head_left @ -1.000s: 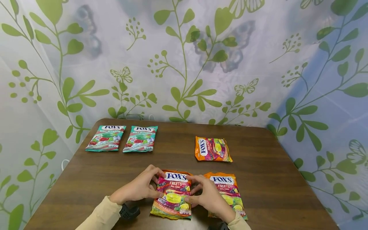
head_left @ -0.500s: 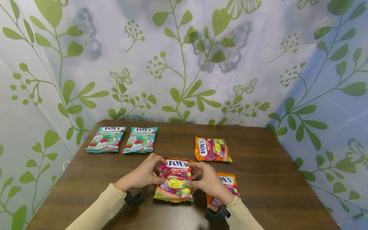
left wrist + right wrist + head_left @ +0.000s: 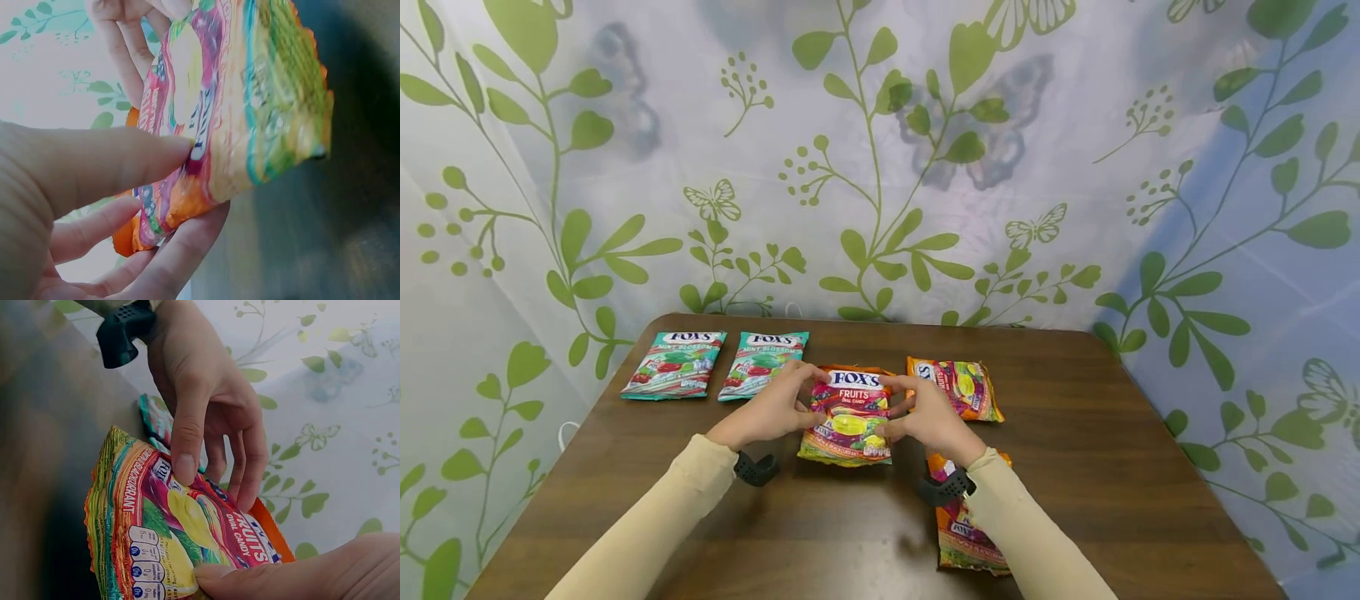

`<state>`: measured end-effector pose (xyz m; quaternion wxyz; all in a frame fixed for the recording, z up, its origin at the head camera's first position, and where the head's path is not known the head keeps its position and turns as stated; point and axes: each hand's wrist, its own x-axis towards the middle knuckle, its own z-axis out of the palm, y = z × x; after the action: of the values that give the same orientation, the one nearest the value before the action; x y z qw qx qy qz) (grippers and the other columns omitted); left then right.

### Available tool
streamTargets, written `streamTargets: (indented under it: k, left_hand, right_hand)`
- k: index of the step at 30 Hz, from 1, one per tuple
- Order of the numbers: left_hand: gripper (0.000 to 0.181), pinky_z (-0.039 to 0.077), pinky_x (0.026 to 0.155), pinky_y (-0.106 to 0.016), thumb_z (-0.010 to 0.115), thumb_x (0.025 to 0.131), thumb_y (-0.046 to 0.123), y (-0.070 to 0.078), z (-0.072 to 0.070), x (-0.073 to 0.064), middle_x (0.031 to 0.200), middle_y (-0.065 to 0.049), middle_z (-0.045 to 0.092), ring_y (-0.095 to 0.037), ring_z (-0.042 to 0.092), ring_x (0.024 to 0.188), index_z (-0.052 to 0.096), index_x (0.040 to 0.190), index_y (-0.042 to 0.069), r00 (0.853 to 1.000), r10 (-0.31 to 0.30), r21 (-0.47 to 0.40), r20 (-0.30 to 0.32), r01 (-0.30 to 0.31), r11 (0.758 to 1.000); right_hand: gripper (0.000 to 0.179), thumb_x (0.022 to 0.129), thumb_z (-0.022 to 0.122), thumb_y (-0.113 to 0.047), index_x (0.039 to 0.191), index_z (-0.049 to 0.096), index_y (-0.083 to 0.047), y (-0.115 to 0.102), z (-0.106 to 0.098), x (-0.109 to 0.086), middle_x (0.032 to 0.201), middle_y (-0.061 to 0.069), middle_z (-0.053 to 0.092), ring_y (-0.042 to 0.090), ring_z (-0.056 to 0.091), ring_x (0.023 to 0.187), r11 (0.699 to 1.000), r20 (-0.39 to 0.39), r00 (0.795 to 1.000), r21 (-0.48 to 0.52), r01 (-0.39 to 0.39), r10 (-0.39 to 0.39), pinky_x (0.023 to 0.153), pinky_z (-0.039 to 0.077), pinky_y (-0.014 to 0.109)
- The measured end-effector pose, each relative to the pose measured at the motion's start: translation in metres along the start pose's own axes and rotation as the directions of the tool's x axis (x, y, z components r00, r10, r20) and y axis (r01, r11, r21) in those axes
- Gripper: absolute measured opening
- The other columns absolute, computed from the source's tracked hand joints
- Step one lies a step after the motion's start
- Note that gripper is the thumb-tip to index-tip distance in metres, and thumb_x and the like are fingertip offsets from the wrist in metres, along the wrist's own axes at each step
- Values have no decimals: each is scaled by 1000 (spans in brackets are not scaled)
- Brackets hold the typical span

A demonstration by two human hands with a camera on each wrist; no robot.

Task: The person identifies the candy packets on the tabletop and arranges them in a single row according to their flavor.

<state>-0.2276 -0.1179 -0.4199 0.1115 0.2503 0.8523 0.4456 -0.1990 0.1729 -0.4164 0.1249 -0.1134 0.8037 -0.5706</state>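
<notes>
Between my two hands is an orange-and-purple Fox's Fruits candy bag (image 3: 850, 412), its front facing me. My left hand (image 3: 772, 406) grips its left side, with the thumb on the front and fingers behind, as the left wrist view shows. On the opposite side my right hand (image 3: 934, 417) pinches the right edge, thumb on the printed front. The bag is tilted up above the table, and its lower seam shows in the right wrist view. A second Fruits candy bag (image 3: 970, 542) lies beneath my right forearm, partly covered by it.
Two teal Mint Blossom candy bags (image 3: 675, 367) lie at the back left of the brown wooden table (image 3: 1075, 467). Another Fruits bag (image 3: 966, 387) lies sideways just behind my right hand. A leaf-patterned curtain (image 3: 880, 167) hangs along the table's far edge.
Both hands have lifted the Fruits candy bag and carried it away from the near side, toward the back of the table. The other bags have stayed in place.
</notes>
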Motion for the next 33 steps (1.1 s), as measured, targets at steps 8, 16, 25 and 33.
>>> streamTargets:
  k: [8,16,25,33]
  left_hand:
    - [51,61,84,-40,81,99,2,-4,-3,20,139,-28,47,-34,61,105,58,143,-9,998,39,72,-56,-35,997]
    - [51,59,93,-49,78,100,1,-11,-10,42,140,-31,46,-41,56,117,57,146,-10,998,15,106,-59,-9,994]
    - [53,56,96,-50,75,103,4,-10,-13,64,150,-31,42,-41,57,118,56,151,-7,997,-57,130,-59,64,990]
    - [53,50,107,-57,74,104,4,-18,-12,81,153,-32,40,-45,52,131,55,151,-8,994,-83,185,-66,94,978]
  right_hand:
    - [73,89,86,9,155,58,1,5,-9,29,139,27,55,38,70,107,1000,7,1000,28,-6,6,81,65,54]
    - [73,91,84,7,158,55,1,12,-17,53,147,28,53,38,70,111,999,13,1000,50,-3,3,87,64,56]
    - [73,90,85,9,157,57,0,14,-27,75,149,27,55,37,75,108,999,-24,999,33,-26,26,88,63,55]
    - [73,91,83,10,158,54,3,20,-26,94,152,29,54,36,76,97,999,-38,998,10,-48,48,88,64,53]
